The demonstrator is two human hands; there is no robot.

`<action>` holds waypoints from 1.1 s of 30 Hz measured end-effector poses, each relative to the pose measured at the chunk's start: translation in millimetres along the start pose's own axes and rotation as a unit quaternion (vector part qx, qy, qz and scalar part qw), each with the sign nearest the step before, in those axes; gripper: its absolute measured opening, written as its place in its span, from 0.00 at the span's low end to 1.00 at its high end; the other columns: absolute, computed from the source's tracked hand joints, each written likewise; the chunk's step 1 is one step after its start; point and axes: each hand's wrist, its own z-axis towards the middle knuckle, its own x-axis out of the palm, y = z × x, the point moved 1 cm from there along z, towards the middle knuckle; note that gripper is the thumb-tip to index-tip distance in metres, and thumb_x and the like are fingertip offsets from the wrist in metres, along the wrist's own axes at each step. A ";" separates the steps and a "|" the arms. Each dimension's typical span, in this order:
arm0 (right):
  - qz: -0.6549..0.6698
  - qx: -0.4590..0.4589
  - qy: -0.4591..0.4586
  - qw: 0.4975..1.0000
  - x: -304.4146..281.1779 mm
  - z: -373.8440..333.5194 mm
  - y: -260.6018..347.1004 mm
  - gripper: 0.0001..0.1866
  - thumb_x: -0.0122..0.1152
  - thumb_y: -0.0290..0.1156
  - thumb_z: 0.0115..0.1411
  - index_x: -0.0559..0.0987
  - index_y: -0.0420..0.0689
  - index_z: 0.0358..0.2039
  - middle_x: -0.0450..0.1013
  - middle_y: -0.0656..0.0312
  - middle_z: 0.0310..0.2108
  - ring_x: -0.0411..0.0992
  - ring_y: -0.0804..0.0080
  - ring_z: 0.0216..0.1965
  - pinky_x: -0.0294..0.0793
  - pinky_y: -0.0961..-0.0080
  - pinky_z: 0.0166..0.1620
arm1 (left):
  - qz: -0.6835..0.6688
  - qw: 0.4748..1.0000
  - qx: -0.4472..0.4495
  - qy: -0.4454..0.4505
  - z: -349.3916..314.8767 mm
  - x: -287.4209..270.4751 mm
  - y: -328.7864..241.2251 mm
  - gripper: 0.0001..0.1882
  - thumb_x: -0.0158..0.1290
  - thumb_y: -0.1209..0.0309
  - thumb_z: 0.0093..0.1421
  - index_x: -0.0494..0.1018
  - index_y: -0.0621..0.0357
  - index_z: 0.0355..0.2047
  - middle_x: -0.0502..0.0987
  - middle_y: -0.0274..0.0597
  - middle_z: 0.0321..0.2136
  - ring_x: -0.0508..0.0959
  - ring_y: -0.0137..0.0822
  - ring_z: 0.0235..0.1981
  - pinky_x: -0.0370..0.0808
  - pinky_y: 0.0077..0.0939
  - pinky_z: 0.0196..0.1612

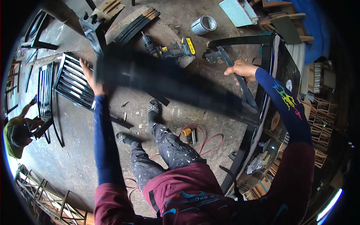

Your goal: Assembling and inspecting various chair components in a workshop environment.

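Observation:
A long black board (157,80), smeared by motion, slants across the middle of the head view, from upper left down to the right. My left hand (93,78) is at its left end; the fingers show along the edge and the palm is partly hidden by the board. My right hand (242,70) is closed around a narrow dark strip (245,88), whose lower end comes close to the board's right end. Whether the two pieces touch I cannot tell. Beyond the board a cordless drill (161,50) lies on the floor.
A metal can (203,25) stands at the far side. A black frame (268,56) rises at my right. A yellow tool (188,133) and a red hose (213,144) lie near my feet. Slatted black panels (73,80) stand at left, near a person in green (17,137).

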 end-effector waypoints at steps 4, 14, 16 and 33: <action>0.209 -0.066 0.128 0.967 21.1 -7.4 -21.8 0.22 0.74 0.40 0.55 0.79 0.41 0.44 0.72 0.60 0.35 0.74 0.72 0.32 0.82 0.67 0.36 | -0.271 0.929 -0.014 0.253 -120.6 -12.7 -117.9 0.45 0.64 0.74 0.55 0.54 0.62 0.70 0.64 0.52 0.66 0.63 0.46 0.67 0.55 0.41 0.71; 0.083 -0.107 -0.139 0.981 10.8 -4.2 -46.9 0.24 0.65 0.42 0.54 0.77 0.40 0.47 0.77 0.57 0.32 0.77 0.69 0.39 0.78 0.71 0.42 | -0.525 0.724 -0.249 0.373 -161.8 8.1 -286.8 0.59 0.70 0.65 0.53 0.39 0.61 0.73 0.64 0.58 0.64 0.67 0.43 0.63 0.64 0.36 0.65; -0.008 -0.208 -0.340 0.917 7.0 -13.6 -57.3 0.32 0.67 0.43 0.51 0.74 0.37 0.53 0.79 0.46 0.38 0.78 0.56 0.45 0.77 0.63 0.48 | -0.587 0.698 -0.215 0.348 -167.6 -5.7 -314.7 0.44 0.66 0.68 0.58 0.54 0.63 0.68 0.73 0.49 0.57 0.73 0.36 0.57 0.67 0.30 0.62; 0.445 -0.575 -0.426 0.538 69.0 -305.7 55.0 0.11 0.61 0.29 0.58 0.78 0.35 0.38 0.77 0.55 0.31 0.78 0.66 0.32 0.76 0.67 0.34 | -0.170 0.906 0.213 0.323 -261.8 -218.8 -285.4 0.38 0.53 0.82 0.58 0.58 0.57 0.69 0.61 0.67 0.65 0.73 0.55 0.60 0.71 0.38 0.59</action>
